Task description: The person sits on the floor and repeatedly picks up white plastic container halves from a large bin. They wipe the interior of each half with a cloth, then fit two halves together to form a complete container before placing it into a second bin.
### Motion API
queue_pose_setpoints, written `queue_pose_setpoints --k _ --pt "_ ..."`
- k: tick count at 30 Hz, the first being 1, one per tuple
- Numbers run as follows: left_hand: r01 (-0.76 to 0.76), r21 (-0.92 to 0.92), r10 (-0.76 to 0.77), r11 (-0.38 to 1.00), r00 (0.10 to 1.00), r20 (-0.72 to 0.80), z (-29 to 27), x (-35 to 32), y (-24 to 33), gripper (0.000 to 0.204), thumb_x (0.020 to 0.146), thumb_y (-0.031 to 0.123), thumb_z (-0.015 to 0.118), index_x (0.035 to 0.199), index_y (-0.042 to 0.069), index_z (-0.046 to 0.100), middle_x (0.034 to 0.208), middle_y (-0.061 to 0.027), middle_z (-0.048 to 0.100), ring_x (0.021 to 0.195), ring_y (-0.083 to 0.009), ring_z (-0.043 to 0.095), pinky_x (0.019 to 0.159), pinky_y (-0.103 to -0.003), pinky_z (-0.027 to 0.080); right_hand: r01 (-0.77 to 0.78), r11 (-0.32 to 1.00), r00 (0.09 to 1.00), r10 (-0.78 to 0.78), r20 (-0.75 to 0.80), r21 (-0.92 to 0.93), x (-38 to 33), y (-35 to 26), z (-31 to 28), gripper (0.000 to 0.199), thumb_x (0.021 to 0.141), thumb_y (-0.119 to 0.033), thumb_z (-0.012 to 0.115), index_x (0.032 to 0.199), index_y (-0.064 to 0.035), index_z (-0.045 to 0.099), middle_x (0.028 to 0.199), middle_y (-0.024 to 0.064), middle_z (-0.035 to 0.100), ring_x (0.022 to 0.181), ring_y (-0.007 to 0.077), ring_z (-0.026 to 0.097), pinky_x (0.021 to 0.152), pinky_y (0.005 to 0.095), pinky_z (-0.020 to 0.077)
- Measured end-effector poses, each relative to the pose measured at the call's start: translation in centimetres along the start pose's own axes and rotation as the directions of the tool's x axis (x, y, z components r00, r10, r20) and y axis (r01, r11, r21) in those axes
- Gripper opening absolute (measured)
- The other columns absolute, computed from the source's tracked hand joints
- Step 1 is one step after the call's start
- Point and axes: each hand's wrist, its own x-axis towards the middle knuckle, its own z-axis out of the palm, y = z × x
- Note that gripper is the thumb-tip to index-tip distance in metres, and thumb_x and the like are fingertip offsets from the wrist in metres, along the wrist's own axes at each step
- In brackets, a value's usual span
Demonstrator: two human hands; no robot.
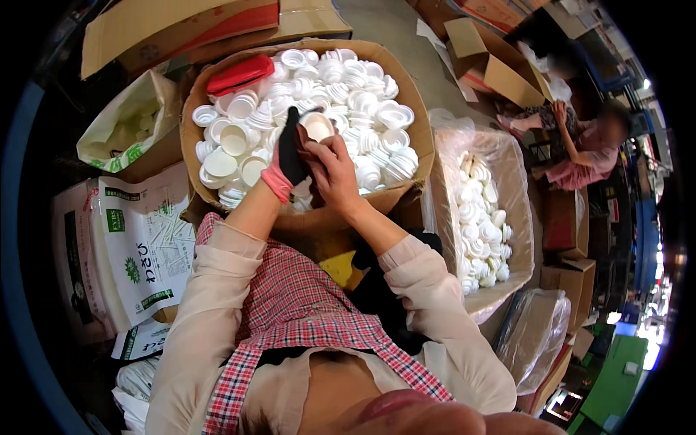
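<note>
Lap: a checked apron (304,319) is lying nearest, with both forearms reaching up from it toward the carton.
Left hand: the left hand (286,163), wearing one pink and black glove, is closing its fingers against the white cap (317,125) from the left.
Right hand: the bare right hand (335,170) is gripping the same cap, its fingers curled around the lower side.
Cap: the one held cap is sitting just above the carton's front half, open side tilted toward the camera.
Carton: one round-sided cardboard carton (406,87) is standing straight ahead, its near rim touching the wrists; white caps (355,80) are filling it, too many to count, and one red lid (239,75) is lying at its far left edge.
Room at left: two printed sacks (145,239) are crowding the left side, and one open bag (130,119) is leaning just beside the carton.
Room at right: one plastic-lined box (507,181) of more caps is pressing against the carton, leaving no gap.
Far: one other person (591,148) is sitting well apart among cardboard boxes (500,65), with a strip of bare floor (391,25) running behind the carton.
</note>
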Motion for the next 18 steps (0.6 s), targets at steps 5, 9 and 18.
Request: queue_pose_setpoints --k 5,9,18 --pt "-0.076 0.810 0.080 0.581 0.996 0.036 -0.3 -0.1 -2.3 0.046 0.101 0.037 0.030 0.134 0.007 0.038 0.129 -0.0126 0.048 0.117 -0.0229 0.048 0.101 -0.038 0.038 0.004 0.989 0.999 0.000 0.033 -0.147 1.6 0.5 -1.6 0.028 0.077 0.001 0.064 0.103 -0.0071 0.063 0.088 0.0111 0.050 0.078 0.0285 0.055 0.068 0.0346 0.0466" --pt "-0.185 0.935 0.326 0.304 0.942 0.081 1.3 -0.7 -3.8 0.032 0.098 0.016 0.036 0.126 0.004 0.045 0.117 -0.0073 0.055 0.113 -0.0154 0.049 0.095 -0.030 0.041 -0.234 0.949 0.964 0.198 -0.178 -0.213 3.0 3.0 -3.3 0.014 0.082 -0.010 0.059 0.094 -0.0045 0.065 0.083 0.0140 0.055 0.079 0.0317 0.056 0.072 0.0365 0.0456" --pt "0.648 0.230 0.667 -0.726 0.745 0.009 -2.2 -1.8 8.6 0.063 0.073 0.025 0.068 0.129 0.007 0.046 0.124 -0.0177 0.051 0.115 -0.0342 0.049 0.097 -0.043 0.040 -0.324 0.942 0.939 0.310 -0.147 -0.089 1.3 6.1 -6.3 0.013 0.082 -0.007 0.063 0.093 0.0014 0.063 0.088 0.0160 0.059 0.079 0.0284 0.060 0.073 0.0351 0.0476"
